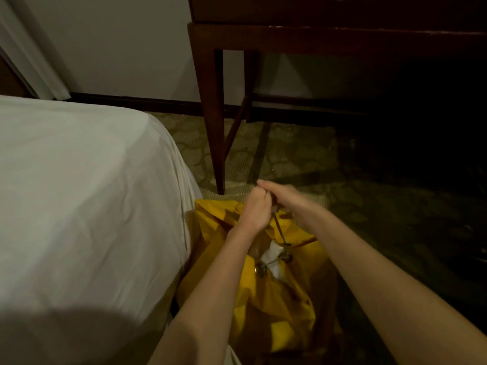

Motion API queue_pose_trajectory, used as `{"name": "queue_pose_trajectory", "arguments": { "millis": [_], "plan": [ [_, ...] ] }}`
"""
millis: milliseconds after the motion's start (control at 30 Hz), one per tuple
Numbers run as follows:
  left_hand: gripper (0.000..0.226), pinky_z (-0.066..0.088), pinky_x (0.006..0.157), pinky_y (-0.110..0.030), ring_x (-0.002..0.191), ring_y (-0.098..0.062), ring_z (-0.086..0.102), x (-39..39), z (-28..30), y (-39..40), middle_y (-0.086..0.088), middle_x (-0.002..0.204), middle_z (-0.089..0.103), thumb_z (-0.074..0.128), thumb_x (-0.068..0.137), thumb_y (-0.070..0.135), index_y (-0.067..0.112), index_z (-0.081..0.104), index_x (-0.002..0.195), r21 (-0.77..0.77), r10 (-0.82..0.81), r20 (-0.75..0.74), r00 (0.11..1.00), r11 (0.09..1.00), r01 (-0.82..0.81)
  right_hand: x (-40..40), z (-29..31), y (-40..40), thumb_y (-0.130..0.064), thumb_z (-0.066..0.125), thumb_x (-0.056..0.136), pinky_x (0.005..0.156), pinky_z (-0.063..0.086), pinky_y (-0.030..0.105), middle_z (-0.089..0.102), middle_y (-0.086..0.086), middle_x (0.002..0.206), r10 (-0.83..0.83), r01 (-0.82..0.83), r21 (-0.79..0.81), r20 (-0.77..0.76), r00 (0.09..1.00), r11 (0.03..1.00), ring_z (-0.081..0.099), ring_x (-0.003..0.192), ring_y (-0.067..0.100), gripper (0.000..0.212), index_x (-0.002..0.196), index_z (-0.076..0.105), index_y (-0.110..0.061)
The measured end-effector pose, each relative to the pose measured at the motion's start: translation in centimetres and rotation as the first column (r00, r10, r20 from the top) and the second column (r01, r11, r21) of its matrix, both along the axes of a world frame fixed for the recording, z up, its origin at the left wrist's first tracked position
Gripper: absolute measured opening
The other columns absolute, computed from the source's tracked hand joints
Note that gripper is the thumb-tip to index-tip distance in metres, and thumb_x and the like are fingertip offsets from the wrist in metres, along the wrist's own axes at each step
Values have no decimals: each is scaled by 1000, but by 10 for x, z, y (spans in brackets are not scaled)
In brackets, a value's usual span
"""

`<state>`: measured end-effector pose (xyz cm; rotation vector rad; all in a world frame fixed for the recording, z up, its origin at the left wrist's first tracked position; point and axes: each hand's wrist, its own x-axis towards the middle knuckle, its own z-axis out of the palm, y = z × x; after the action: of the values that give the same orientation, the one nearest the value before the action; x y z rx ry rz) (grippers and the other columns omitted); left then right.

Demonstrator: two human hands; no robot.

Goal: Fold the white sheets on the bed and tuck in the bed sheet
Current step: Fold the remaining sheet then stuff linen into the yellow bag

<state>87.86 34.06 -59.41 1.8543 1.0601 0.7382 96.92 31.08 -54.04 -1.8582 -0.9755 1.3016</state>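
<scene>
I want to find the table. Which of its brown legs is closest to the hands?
The front leg, the long one that comes down to the carpet just past the left hand and right hand. The other leg stands farther back by the wall.

Left: the bed (79, 193) blocks you, its white sheet (181, 206) draping close against the yellow bag (276, 299). Far centre: the dark table leg (214, 127) stands just beyond your hands. Right: open patterned carpet (369, 193) gives you passage, dim toward the edge.
</scene>
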Motion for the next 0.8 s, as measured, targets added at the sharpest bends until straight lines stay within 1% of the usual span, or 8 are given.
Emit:
{"name": "queue_pose_trajectory", "arguments": {
  "millis": [100,233,333,433,500,600,700,800],
  "plan": [
    [24,44,60,-24,69,-11,56,2,14,1,-1,77,59,39,96,3,3,61,88,41,4,61,998,999,-7,0,11,14,-27,54,96,38,38,13,58,-1,59,-18,16,113,16,1000,993,54,39,-1,25,83,64,-9],
    [32,52,89,-34,103,-15,59,6,7,-3,-3,113,59,36,101,19,2,57,118,-114,-8,103,995,993,20,1,3,10,-25,44,101,41,39,13,58,0,67,-71,76,162,-36,997,984,56,57,6,31,78,61,-13],
    [27,52,87,-35,102,-19,62,-1,-1,-6,-9,112,62,42,101,21,7,60,116,-164,-57,118,991,984,76,-5,-8,8,-26,40,102,40,38,16,57,0,52,-206,225,147,-130,970,963,54,43,5,41,66,54,-12],
    [21,53,79,-36,80,-8,66,-13,-21,-11,-1,86,66,51,98,23,9,66,97,-237,-118,1,993,965,115,-11,-19,9,-23,38,103,53,41,25,50,-3,37,-317,373,161,-290,903,914,51,38,11,48,57,44,-10],
    [26,50,77,-37,76,-11,66,-17,-32,-16,-2,78,68,52,95,37,20,66,81,-230,-126,-83,989,968,104,-13,-23,8,-22,38,103,53,36,26,39,-2,42,-337,414,162,-360,870,896,41,39,11,48,56,38,-13],
    [29,36,101,-43,114,-25,48,-14,-40,-16,-8,109,63,46,96,42,22,66,101,-146,-127,-312,942,986,85,-17,-17,4,-20,38,103,40,25,18,29,-3,54,-435,511,68,-438,787,857,28,35,5,44,59,37,-16],
    [33,26,108,-41,130,-28,32,-9,-41,-19,-8,132,52,36,102,31,16,56,123,-128,-176,-614,769,984,124,-23,-5,-2,-20,40,101,40,21,21,30,-6,46,-501,564,-8,-470,726,826,23,28,4,42,60,40,-18],
    [28,27,109,-41,127,-26,33,-11,-40,-27,-7,125,60,40,100,35,27,66,91,-178,-198,-482,853,976,126,-19,26,-4,-12,36,98,35,19,20,29,-4,49,-488,576,70,-455,745,814,24,35,8,39,60,37,-18]
  ]
}}
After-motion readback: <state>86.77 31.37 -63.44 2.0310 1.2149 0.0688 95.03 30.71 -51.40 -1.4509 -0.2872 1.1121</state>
